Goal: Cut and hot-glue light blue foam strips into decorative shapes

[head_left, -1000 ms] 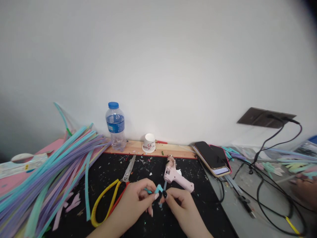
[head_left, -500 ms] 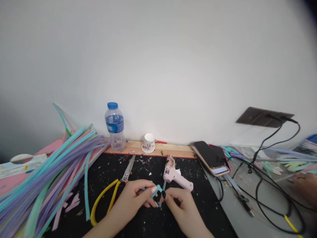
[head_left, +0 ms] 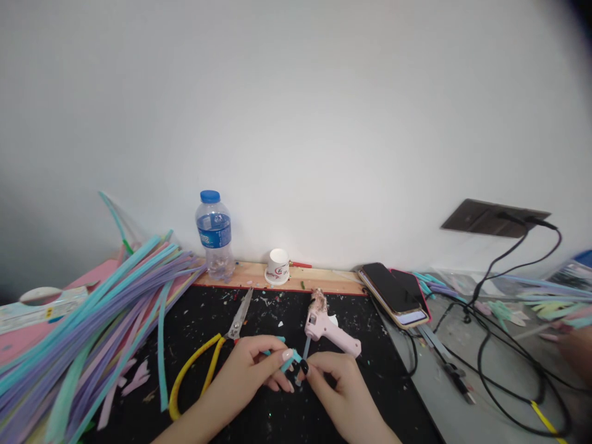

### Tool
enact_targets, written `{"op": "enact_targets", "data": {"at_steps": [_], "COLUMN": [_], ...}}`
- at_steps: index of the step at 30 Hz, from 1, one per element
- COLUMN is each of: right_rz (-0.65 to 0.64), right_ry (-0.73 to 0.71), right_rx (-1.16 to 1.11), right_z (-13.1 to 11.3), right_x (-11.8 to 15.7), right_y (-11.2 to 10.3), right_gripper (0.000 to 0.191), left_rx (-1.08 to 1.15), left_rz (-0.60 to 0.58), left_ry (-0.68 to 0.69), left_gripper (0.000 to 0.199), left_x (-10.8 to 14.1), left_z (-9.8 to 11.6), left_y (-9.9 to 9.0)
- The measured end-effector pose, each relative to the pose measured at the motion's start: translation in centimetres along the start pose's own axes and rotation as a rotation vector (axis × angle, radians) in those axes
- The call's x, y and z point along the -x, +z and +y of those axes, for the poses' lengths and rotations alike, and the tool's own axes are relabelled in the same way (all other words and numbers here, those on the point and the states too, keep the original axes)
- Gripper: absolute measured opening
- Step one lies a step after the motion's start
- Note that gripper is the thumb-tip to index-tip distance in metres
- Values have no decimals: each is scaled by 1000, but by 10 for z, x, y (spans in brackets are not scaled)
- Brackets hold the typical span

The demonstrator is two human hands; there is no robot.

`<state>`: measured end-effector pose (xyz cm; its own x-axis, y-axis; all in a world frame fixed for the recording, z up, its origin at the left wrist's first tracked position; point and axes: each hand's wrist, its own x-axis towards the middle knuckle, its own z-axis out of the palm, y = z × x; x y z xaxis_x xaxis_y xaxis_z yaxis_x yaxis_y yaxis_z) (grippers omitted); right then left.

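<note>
A small turquoise strip (head_left: 295, 356) is pinched between the thumb and fingers of my left hand (head_left: 259, 367). My right hand (head_left: 333, 382) has its thumb and index finger pressed together at the strip's right end. Just behind my hands lies a pink glue gun (head_left: 333, 333), its translucent glue stick (head_left: 306, 349) pointing down toward my right fingertips. Scissors with yellow handles (head_left: 213, 364) lie left of my left hand, on the black mat (head_left: 277, 425).
Turquoise, purple and pink strips (head_left: 120, 320) are heaped at the left, beside a water bottle (head_left: 215, 237). A paper cup (head_left: 277, 267) stands at the back. Phones (head_left: 393, 290) and black cables (head_left: 481, 345) lie right; another person's hand (head_left: 576, 351) is at the right edge.
My fingers and the turquoise strip have shifted very slightly. The other person's hand at the right edge has moved a little and is blurred.
</note>
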<state>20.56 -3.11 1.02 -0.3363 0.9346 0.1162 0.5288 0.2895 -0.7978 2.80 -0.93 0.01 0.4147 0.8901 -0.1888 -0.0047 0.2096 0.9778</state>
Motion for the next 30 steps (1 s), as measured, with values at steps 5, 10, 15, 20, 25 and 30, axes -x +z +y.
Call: {"op": "enact_targets", "data": {"at_steps": [5,10,15,20,25,30], "right_rz": [-15,-36,-53,-77,-77,-141], "right_ry": [-5,-10,14,157,234,304], "right_rx": [-22,-42,-80,-269,-479,-645], "right_z": [0,-2,-1,1,1,-2], "right_x": [0,0,1,1,0,-2], "right_y": [-2,-3,-4,-3,-4,-8], "right_gripper": [29,30,32,25,24,33], "left_rx": [46,65,110,190,246,312], "left_rz": [-27,-62,-91,-118,-143,-172], "left_ry": [2,-9,-54,-80,-94,-102], "left_gripper": [22,25,29,30,28,26], "left_x": [1,2,3,4,5,7], "left_z": [-2,0,5,5,4,3], "left_y": [0,-1,0,0,-1,-2]}}
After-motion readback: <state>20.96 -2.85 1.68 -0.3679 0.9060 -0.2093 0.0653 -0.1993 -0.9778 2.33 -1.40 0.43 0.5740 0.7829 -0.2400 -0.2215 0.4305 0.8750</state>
